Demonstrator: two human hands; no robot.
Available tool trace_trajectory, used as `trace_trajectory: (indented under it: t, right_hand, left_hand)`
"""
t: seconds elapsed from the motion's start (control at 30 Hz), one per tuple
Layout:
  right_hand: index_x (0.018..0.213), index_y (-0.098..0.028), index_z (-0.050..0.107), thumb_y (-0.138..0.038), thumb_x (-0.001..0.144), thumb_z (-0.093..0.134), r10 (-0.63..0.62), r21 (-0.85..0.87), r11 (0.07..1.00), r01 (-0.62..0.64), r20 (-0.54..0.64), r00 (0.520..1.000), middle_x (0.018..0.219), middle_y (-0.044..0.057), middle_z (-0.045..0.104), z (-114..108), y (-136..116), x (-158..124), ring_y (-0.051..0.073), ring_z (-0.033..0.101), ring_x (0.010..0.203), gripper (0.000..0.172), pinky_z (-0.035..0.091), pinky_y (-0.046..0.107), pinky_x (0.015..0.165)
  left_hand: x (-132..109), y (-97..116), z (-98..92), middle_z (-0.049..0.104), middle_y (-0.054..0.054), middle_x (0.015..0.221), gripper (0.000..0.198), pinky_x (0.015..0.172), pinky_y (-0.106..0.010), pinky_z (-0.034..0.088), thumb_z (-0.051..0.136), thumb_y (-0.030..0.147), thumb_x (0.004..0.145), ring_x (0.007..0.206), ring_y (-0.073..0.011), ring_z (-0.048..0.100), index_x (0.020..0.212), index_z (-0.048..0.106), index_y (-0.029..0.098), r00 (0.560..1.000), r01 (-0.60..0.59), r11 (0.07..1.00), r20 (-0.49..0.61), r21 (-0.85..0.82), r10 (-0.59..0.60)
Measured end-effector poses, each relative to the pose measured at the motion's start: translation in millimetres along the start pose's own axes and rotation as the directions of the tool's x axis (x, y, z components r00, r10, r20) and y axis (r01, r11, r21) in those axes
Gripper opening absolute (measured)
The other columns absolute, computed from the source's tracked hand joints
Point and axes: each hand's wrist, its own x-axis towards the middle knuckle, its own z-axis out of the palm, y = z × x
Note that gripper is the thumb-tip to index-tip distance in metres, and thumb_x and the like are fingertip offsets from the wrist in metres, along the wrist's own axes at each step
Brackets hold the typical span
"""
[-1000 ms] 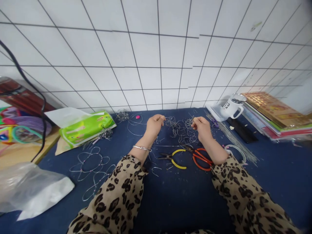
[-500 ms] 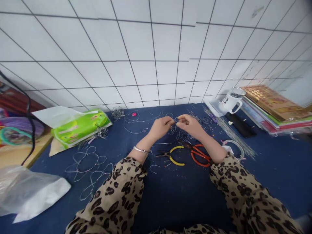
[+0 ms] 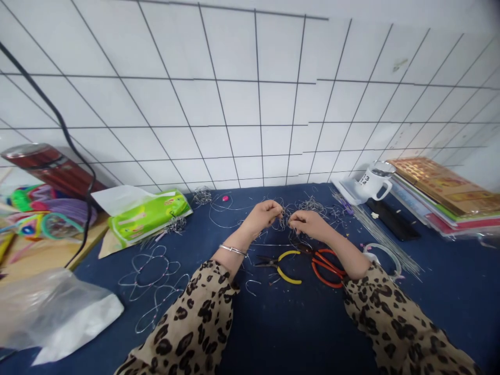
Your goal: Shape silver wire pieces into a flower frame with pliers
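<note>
Far left, a red cylinder [image 3: 54, 166] lay tilted behind a dangling black cable [image 3: 62, 122], with a colourful bundle [image 3: 64, 212] just in front of it and a crumpled plastic bag [image 3: 50, 307] nearer me. Moving along, a green tissue pack [image 3: 150, 217] lay by the wall, one white sheet poking out, and below it came bent wire loops [image 3: 150, 285], dotted with little beads, flat on the blue-covered bench [image 3: 289, 323]. Next a balled clump of wire [image 3: 202, 195], then a bright pink piece [image 3: 225, 198] close by. And here was the action! The left hand [image 3: 262, 217], a bracelet [image 3: 233, 250] at its wrist, had its fingertips in a tight pinch on thin wire [image 3: 284, 212], which ran in a silvery tangle between the two hands; the right hand [image 3: 310, 224] pinched just as narrowly at the other side, fingertips near the left's but apart. Which strands were gripped and which lay behind, I couldn't tell. Below them sat yellow-handled pliers [image 3: 278, 260], handles spread, with an orange-handled tool [image 3: 328, 264] just to the right. Over on the far right came a sheaf of straight wires [image 3: 386, 245], a white mug [image 3: 373, 181], upright, and finally a stack of books [image 3: 445, 187].
</note>
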Motion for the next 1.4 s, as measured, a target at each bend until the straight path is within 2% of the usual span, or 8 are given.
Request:
trace_trajectory:
  t: [0.1,0.23,0.37,0.5,0.73,1.07,1.2,1.4]
  right_hand:
    - [0.081,-0.019,0.061,-0.032,0.078,0.051,0.011,0.067,0.998,-0.010,-0.013,1.000,0.067,-0.001,0.062,-2,0,-1,0.011,0.055,0.055,0.017,0.041,0.022,0.054]
    - [0.082,-0.018,0.061,-0.038,0.078,0.052,0.053,0.192,0.980,-0.045,-0.037,0.998,0.065,-0.001,0.059,-5,1,-2,0.009,0.052,0.052,0.022,0.041,0.022,0.050]
    - [0.090,-0.017,0.061,-0.037,0.077,0.055,0.096,0.364,0.929,-0.075,-0.040,0.995,0.072,0.002,0.061,-5,4,-2,0.010,0.055,0.057,0.025,0.043,0.022,0.051]
    - [0.096,-0.016,0.059,-0.033,0.077,0.056,0.095,0.421,0.904,-0.067,-0.044,0.995,0.075,0.004,0.063,-1,2,-1,0.011,0.058,0.059,0.026,0.045,0.023,0.053]
    - [0.102,-0.017,0.055,-0.032,0.079,0.053,0.049,0.406,0.913,-0.020,-0.063,0.997,0.074,0.002,0.063,12,-3,0,0.011,0.059,0.057,0.027,0.046,0.022,0.053]
    - [0.095,-0.016,0.055,-0.035,0.082,0.045,0.058,0.342,0.939,-0.045,-0.027,0.998,0.071,0.002,0.063,17,-5,0,0.010,0.059,0.054,0.024,0.045,0.020,0.050]
    - [0.095,-0.018,0.056,-0.031,0.082,0.045,0.121,0.249,0.965,-0.082,-0.144,0.982,0.070,0.002,0.063,13,2,3,0.010,0.058,0.053,0.022,0.045,0.020,0.049]
    - [0.094,-0.020,0.058,-0.032,0.081,0.045,0.160,0.125,0.985,-0.123,-0.354,0.922,0.067,0.000,0.061,-5,10,3,0.010,0.055,0.050,0.022,0.044,0.022,0.051]
  left_hand:
    - [2,-5,-3.6,0.059,-0.003,0.076,0.024,0.040,-0.016,0.030,0.051,0.039,0.080,0.048,-0.0050,0.044,0.083,0.053,0.015,1.000,0.008,0.997,-0.018,-0.080,-0.009]
    - [4,-6,-9.5,0.053,0.001,0.062,0.024,0.043,-0.016,0.034,0.054,0.039,0.079,0.048,-0.0056,0.045,0.083,0.056,0.015,1.000,0.017,0.993,-0.001,-0.119,-0.017]
    - [2,-3,-10.6,0.053,0.002,0.056,0.022,0.044,-0.018,0.034,0.063,0.034,0.072,0.048,-0.0071,0.046,0.083,0.060,0.015,0.998,0.012,0.996,0.056,-0.084,-0.007]
    - [-1,1,-4.6,0.061,-0.001,0.064,0.018,0.056,-0.022,0.041,0.064,0.030,0.070,0.058,-0.0103,0.053,0.078,0.065,0.014,0.995,-0.030,0.999,0.095,-0.022,0.032]
    - [-4,5,5.2,0.061,0.000,0.066,0.018,0.068,-0.025,0.041,0.055,0.029,0.077,0.068,-0.0130,0.054,0.073,0.064,0.015,0.992,-0.125,0.988,0.002,0.086,0.125]
    - [-2,-1,12.4,0.057,0.001,0.063,0.018,0.059,-0.022,0.040,0.049,0.030,0.080,0.060,-0.0117,0.051,0.073,0.060,0.017,0.970,-0.118,0.975,-0.188,0.189,0.154]
    - [1,-5,6.6,0.059,0.001,0.064,0.019,0.052,-0.021,0.037,0.050,0.032,0.080,0.050,-0.0095,0.047,0.075,0.061,0.017,0.967,-0.086,0.976,-0.218,0.201,0.130]
    - [7,-13,-5.8,0.062,-0.001,0.069,0.021,0.045,-0.019,0.035,0.047,0.033,0.081,0.045,-0.0074,0.047,0.081,0.060,0.016,0.978,-0.035,0.990,-0.199,0.139,0.063]
